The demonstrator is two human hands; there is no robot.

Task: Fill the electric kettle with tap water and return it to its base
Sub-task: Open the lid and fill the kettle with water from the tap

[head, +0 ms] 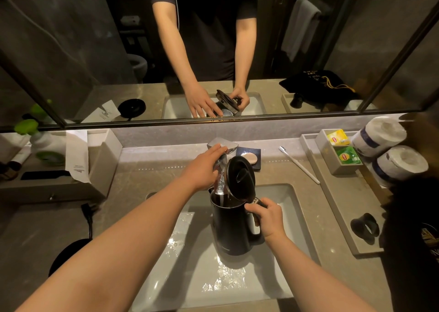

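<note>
A black electric kettle (231, 228) hangs upright over the white sink (288, 204), its lid (240, 178) flipped open. My right hand (267, 217) is shut on the kettle's handle. A stream of water (219, 183) runs from the chrome tap (223, 146) into the kettle's mouth. My left hand (205, 169) rests on the tap lever, fingers laid over it. The round black kettle base (69, 254) sits on the counter at the lower left, its cord running up to a plug (87, 210).
A soap dish (249, 157) and a toothbrush (299, 164) lie behind the sink. A grey tray (332, 200) at right carries tea bags (342, 147), toilet rolls (389, 150) and a black ring-shaped object (364, 227). A tissue box (104, 159) stands at left. The mirror (71, 50) spans the back wall.
</note>
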